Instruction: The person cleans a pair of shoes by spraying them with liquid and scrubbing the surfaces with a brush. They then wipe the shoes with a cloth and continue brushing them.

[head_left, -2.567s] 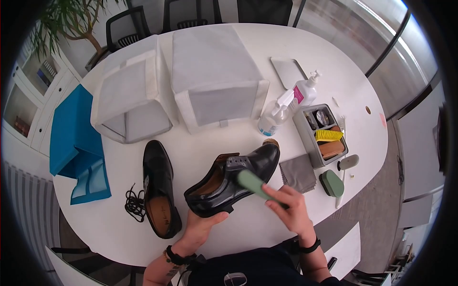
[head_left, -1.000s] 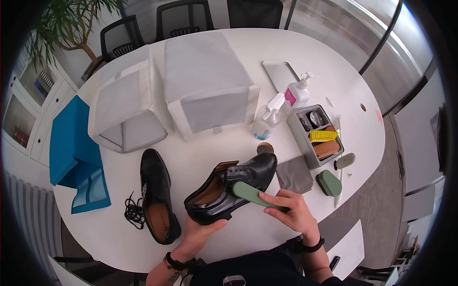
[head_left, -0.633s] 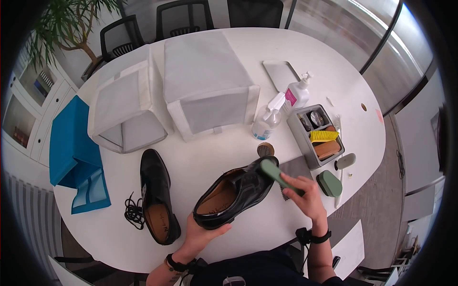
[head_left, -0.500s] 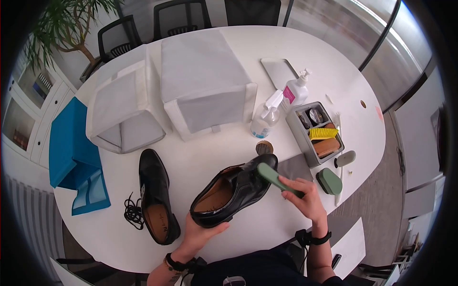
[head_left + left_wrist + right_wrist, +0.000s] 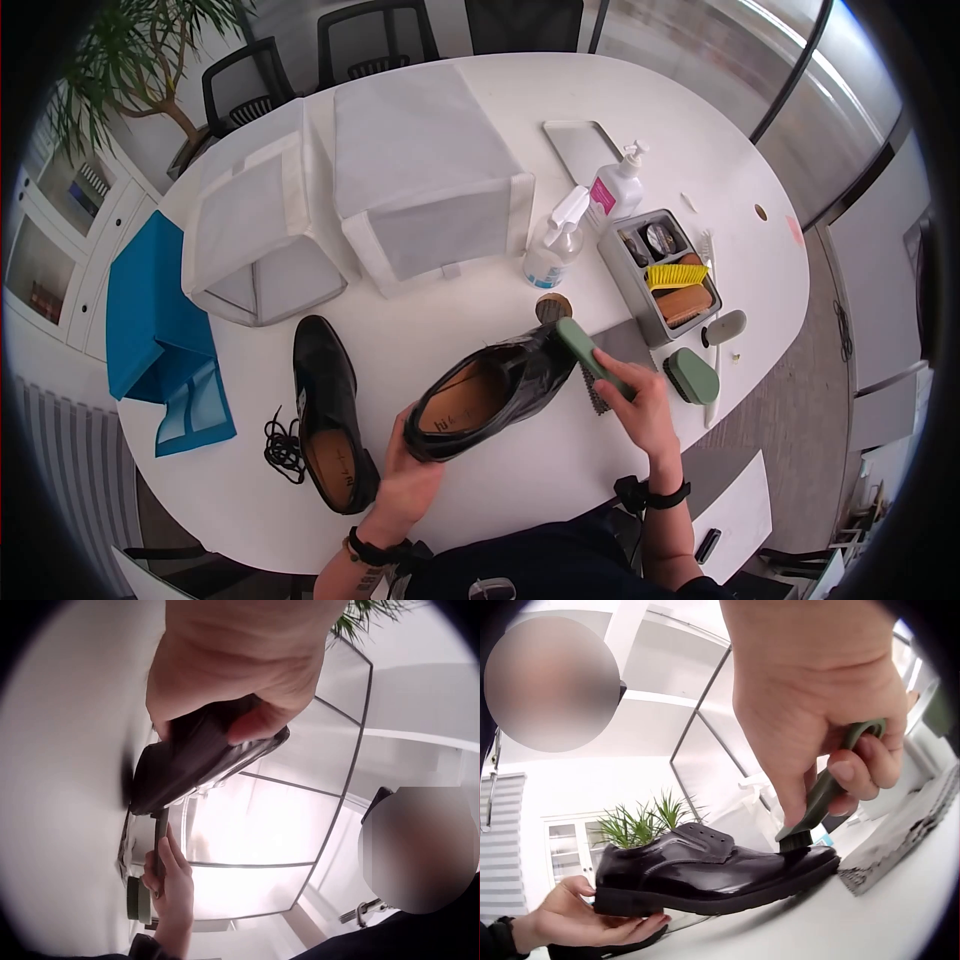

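Note:
My left hand (image 5: pixel 408 482) grips the heel end of a black leather shoe (image 5: pixel 496 395), which is raised above the table with its toe pointing to the upper right. In the right wrist view the fingers of the left hand (image 5: pixel 577 915) lie under the heel of the shoe (image 5: pixel 712 877). My right hand (image 5: pixel 645 408) holds a green-handled brush (image 5: pixel 590 352); its dark bristles touch the top of the toe, as the right wrist view shows on the brush (image 5: pixel 817 806). In the left wrist view the left hand (image 5: pixel 240 667) covers part of the shoe (image 5: pixel 187 761).
A second black shoe (image 5: pixel 325 410) lies left, beside black laces (image 5: pixel 284 450). Rightward are a grey cloth (image 5: pixel 622 345), a green brush (image 5: pixel 692 376) and a grey caddy (image 5: pixel 655 318). Farther back stand a spray bottle (image 5: pixel 553 250), pump bottle (image 5: pixel 615 190) and white fabric boxes (image 5: pixel 430 130).
The brush has moved from the shoe's side near the laces to its toe. The shoe has turned, so more of its opening faces up. Both hands keep their hold.

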Demonstrator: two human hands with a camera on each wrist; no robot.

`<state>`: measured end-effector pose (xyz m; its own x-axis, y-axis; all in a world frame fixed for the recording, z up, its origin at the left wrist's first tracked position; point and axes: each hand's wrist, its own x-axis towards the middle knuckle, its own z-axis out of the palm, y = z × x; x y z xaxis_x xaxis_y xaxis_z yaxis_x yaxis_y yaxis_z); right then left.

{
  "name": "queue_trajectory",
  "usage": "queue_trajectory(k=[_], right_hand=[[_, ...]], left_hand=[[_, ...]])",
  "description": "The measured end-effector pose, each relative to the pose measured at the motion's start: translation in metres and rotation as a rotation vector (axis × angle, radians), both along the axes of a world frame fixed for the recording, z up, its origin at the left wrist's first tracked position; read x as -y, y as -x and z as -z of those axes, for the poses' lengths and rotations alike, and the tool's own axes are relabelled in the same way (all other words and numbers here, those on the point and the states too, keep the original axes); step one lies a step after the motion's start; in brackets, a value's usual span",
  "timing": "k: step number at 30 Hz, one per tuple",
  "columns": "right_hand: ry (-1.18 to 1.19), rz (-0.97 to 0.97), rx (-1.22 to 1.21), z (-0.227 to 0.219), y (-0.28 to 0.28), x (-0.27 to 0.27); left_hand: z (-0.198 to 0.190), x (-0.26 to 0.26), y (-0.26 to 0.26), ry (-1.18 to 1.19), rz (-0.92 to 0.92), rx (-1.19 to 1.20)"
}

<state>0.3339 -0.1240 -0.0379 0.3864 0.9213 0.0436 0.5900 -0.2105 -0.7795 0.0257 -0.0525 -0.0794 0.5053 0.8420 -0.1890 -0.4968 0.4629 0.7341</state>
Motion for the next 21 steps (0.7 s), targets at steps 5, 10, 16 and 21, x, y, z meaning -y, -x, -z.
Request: queue_trajectory(k=[5,10,16,21], right_hand=[[-0.03,-0.07,-0.078,0.007,0.006,0.0],[0.039,0.042,0.046,0.006,0.0,-0.004],[0.008,-0.161,-0.05,-0.004,0.003,-0.004],[0.046,-0.043,0.094,-0.004,0.006,-0.004]], left_hand=[[0.01,-0.006,0.002,0.315,-0.085,0.408],[0.011,-0.004,0.0,0.595,-0.147,0.233],[0.01,-0.004,0.004,0.512,-0.077,0.142],[0.018,-0.005,0.007,0.49,-0.123,0.151]])
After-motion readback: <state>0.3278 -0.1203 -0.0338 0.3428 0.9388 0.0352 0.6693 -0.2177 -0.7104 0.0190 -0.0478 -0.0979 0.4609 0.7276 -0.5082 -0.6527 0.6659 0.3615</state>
